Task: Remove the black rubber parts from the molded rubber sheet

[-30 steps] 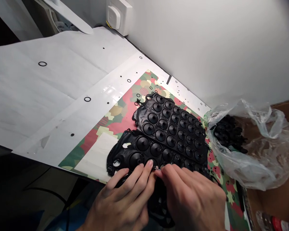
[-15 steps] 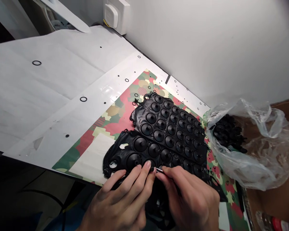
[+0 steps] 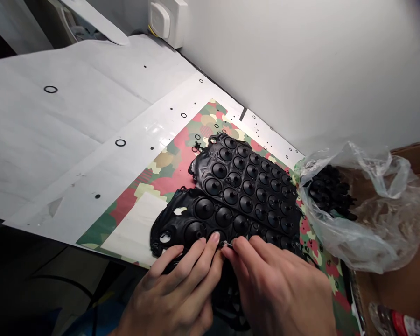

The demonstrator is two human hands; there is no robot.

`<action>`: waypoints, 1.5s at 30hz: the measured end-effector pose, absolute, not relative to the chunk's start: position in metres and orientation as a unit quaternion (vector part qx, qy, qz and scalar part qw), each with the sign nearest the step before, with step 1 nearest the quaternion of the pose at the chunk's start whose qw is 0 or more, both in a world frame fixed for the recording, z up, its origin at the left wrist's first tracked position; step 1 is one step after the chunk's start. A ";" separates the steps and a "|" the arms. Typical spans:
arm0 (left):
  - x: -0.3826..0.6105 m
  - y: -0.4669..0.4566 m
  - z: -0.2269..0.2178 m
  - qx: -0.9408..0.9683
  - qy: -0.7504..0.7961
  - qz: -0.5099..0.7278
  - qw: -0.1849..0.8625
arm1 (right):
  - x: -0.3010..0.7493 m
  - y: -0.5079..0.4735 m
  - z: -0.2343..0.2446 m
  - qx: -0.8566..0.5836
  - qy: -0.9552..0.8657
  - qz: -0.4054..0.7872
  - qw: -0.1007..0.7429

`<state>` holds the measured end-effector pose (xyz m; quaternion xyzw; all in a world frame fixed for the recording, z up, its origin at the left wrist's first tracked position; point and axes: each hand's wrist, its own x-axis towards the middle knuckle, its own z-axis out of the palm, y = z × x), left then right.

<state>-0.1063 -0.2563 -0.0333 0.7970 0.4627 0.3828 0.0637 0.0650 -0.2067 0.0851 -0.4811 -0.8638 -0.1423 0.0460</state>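
Observation:
A black moulded rubber sheet (image 3: 248,187) with rows of round cone-topped parts lies on a patterned mat. My left hand (image 3: 184,284) is closed on its near edge, fingertips bent over the rubber and the thumb hidden beneath. My right hand (image 3: 276,284) pinches a thin shiny metal tool (image 3: 228,244), most of which is covered by the fingers. The tool's tip meets the sheet's near edge, right beside my left fingertips. Below my hands, more black rubber (image 3: 227,294) hangs down in shadow.
A clear plastic bag (image 3: 378,242) holding black rubber parts (image 3: 331,191) sits in a cardboard box (image 3: 395,294) at right. Black rings (image 3: 121,143) and small bits are scattered over the white table covering (image 3: 73,126). A wall (image 3: 301,70) rises behind.
My right hand has turned and shifted slightly right, its fingers now closer over the metal tool. The small black piece seen at the tip earlier is less visible. My left hand stays put.

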 end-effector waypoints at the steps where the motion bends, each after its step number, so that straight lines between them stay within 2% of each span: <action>1: -0.107 -0.256 -0.034 0.798 0.462 0.382 0.065 | 0.064 -0.205 0.088 -0.474 -0.867 -0.147 0.034; 6: -0.108 -0.255 -0.038 0.805 0.447 0.385 0.060 | 0.064 -0.200 0.098 -0.436 -0.886 -0.157 -0.006; 21: -0.108 -0.256 -0.035 0.805 0.450 0.383 0.057 | 0.060 -0.195 0.097 -0.411 -0.900 -0.143 -0.001; 28: -0.106 -0.256 -0.035 0.802 0.455 0.384 0.053 | 0.066 -0.190 0.087 -0.416 -0.899 -0.129 0.046; 35: -0.104 -0.257 -0.035 0.800 0.467 0.374 0.041 | 0.095 -0.200 0.075 -0.455 -0.883 -0.013 0.117; 45: -0.104 -0.253 -0.038 0.800 0.462 0.381 0.033 | 0.101 -0.202 0.063 -0.460 -0.877 0.049 0.133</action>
